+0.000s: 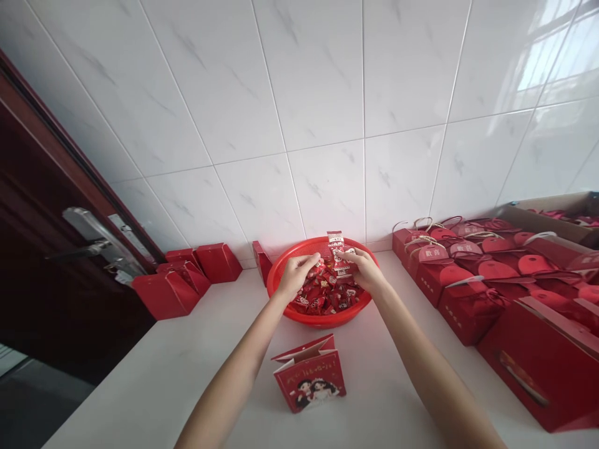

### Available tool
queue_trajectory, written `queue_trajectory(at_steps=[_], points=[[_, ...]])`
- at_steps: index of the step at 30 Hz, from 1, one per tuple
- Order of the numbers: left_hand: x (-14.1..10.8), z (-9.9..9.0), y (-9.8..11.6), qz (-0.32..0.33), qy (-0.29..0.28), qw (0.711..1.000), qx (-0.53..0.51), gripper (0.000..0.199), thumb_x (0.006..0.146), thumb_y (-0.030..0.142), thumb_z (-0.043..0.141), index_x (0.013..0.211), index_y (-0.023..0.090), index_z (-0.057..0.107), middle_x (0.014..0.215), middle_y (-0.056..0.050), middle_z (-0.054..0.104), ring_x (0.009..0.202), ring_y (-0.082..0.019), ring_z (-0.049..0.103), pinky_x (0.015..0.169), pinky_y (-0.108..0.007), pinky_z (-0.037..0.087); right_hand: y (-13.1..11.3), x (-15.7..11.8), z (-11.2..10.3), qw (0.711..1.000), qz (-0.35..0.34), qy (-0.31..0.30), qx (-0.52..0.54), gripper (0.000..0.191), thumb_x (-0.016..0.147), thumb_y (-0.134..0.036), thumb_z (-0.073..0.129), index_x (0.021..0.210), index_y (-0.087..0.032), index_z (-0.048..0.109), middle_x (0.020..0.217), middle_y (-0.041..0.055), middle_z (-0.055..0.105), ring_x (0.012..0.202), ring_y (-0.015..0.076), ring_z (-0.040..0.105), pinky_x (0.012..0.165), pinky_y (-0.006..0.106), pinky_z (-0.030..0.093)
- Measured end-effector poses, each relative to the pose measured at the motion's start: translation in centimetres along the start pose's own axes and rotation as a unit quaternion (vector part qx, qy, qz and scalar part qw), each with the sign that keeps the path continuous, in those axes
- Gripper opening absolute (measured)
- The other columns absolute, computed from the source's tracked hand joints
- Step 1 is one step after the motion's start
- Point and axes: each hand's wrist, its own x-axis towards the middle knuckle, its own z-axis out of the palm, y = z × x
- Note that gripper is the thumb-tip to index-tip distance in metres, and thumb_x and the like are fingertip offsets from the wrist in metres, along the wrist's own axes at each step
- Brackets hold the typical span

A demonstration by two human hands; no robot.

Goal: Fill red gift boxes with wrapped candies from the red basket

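Over a red plastic basket (322,320) full of red-wrapped candies (322,294), my two hands are at work. My right hand (362,268) pinches a red and white wrapped candy (336,246), held upright above the pile. My left hand (298,274) is closed at the basket's left side, thumb and fingers together, with a small red wrapped candy at the fingertips. In front of the basket, between my forearms, stands a red paper gift box (311,377) with its top open and a cartoon bride and groom on its front.
Several red boxes (173,290) stand at the left by a dark door (42,206) with a metal handle. Another leans between basket and tiled wall. Rows of red boxes with string handles (449,262) fill the right side, near a cardboard carton (552,202). All rest on a white tabletop (196,368).
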Motion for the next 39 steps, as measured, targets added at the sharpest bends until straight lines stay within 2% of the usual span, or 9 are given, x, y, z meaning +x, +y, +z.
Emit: queue_trajectory(at_steps=[4, 8, 12, 17, 20, 24, 29, 34, 39], points=[[-2.1, -0.9, 1.5, -0.02, 0.092, 0.988, -0.121, 0.047, 0.069, 0.064, 0.077, 0.082, 0.019, 0.077, 0.081, -0.004, 0.075, 0.08, -0.021, 0.067, 0.071, -0.029, 0.054, -1.4, -1.8, 1.8, 0.995, 0.017, -0.089, 0.032, 0.028, 0.061, -0.031, 0.083, 0.079, -0.018, 0.065, 0.082, 0.0043, 0.073, 0.078, 0.0212, 0.071, 0.067, 0.03, 0.058], [-3.8, -1.6, 2.7, 0.01, 0.162, 0.978, -0.131, 0.04, 0.072, 0.056, 0.079, 0.087, 0.019, 0.08, 0.09, -0.006, 0.078, 0.093, -0.025, 0.07, 0.087, -0.035, 0.055, -2.4, -3.9, 3.3, 0.989, 0.027, -0.138, 0.035, 0.024, 0.063, -0.028, 0.083, 0.079, -0.017, 0.068, 0.078, 0.0028, 0.073, 0.076, 0.0206, 0.072, 0.072, 0.03, 0.058], [-4.8, -2.0, 3.0, 0.028, 0.17, 0.976, -0.133, 0.037, 0.074, 0.053, 0.078, 0.09, 0.019, 0.08, 0.094, -0.006, 0.079, 0.096, -0.027, 0.07, 0.089, -0.038, 0.055, -2.8, -5.2, 3.8, 0.987, 0.021, -0.157, 0.019, 0.027, 0.064, -0.032, 0.084, 0.082, -0.017, 0.07, 0.081, 0.0048, 0.074, 0.077, 0.0237, 0.073, 0.067, 0.031, 0.058], [-4.4, -2.6, 1.5, 0.016, 0.045, 0.996, 0.072, 0.034, 0.085, 0.047, 0.063, 0.087, 0.016, 0.077, 0.092, -0.009, 0.077, 0.089, -0.025, 0.07, 0.085, -0.037, 0.055, -3.3, -5.9, 3.6, 0.993, -0.061, -0.105, -0.012, 0.035, 0.062, -0.036, 0.088, 0.087, -0.019, 0.069, 0.08, 0.0027, 0.074, 0.071, 0.0208, 0.071, 0.064, 0.03, 0.058], [-3.6, -2.8, -0.1, -0.011, -0.084, 0.967, 0.24, 0.022, 0.083, 0.027, 0.058, 0.08, 0.016, 0.076, 0.093, -0.01, 0.076, 0.09, -0.025, 0.069, 0.087, -0.036, 0.053, -4.0, -6.3, 3.4, 0.993, -0.081, -0.083, -0.011, 0.037, 0.06, -0.036, 0.089, 0.085, -0.02, 0.068, 0.077, 0.0015, 0.073, 0.07, 0.0204, 0.07, 0.064, 0.03, 0.057], [-2.1, -1.9, -1.0, -0.003, -0.239, 0.94, 0.245, 0.024, 0.07, 0.013, 0.065, 0.088, 0.02, 0.08, 0.1, -0.004, 0.077, 0.093, -0.022, 0.07, 0.087, -0.027, 0.052, -4.8, -6.7, 2.9, 0.989, -0.126, -0.074, -0.013, 0.032, 0.063, -0.034, 0.088, 0.085, -0.021, 0.067, 0.076, -0.0007, 0.072, 0.066, 0.0188, 0.069, 0.062, 0.029, 0.056], [-0.3, 1.5, -1.0, 0.019, -0.488, 0.826, 0.283, 0.035, 0.078, 0.014, 0.057, 0.104, 0.026, 0.078, 0.104, 0.002, 0.078, 0.093, -0.018, 0.071, 0.081, -0.023, 0.051, -5.4, -6.8, 2.4, 0.984, -0.16, -0.07, -0.019, 0.028, 0.069, -0.034, 0.084, 0.086, -0.021, 0.067, 0.073, -0.0014, 0.07, 0.064, 0.0175, 0.067, 0.061, 0.029, 0.056], [1.0, 4.4, -2.3, 0.021, -0.459, 0.812, 0.36, 0.048, 0.063, 0.009, 0.066, 0.108, 0.025, 0.076, 0.109, -0.006, 0.074, 0.091, -0.026, 0.069, 0.074, -0.029, 0.051, -5.6, -6.6, 2.4, 0.984, -0.167, -0.063, -0.015, 0.031, 0.065, -0.032, 0.086, 0.085, -0.02, 0.066, 0.073, -0.0013, 0.069, 0.064, 0.0174, 0.067, 0.064, 0.03, 0.057], [2.7, 3.8, -3.8, 0.002, -0.351, 0.847, 0.4, 0.03, 0.07, 0.009, 0.065, 0.095, 0.021, 0.076, 0.102, -0.01, 0.075, 0.091, -0.026, 0.068, 0.081, -0.032, 0.051, -5.5, -6.4, 2.2, 0.981, -0.187, -0.036, -0.037, 0.03, 0.065, -0.032, 0.085, 0.086, -0.02, 0.066, 0.074, -0.0018, 0.068, 0.065, 0.0155, 0.064, 0.063, 0.028, 0.055]])
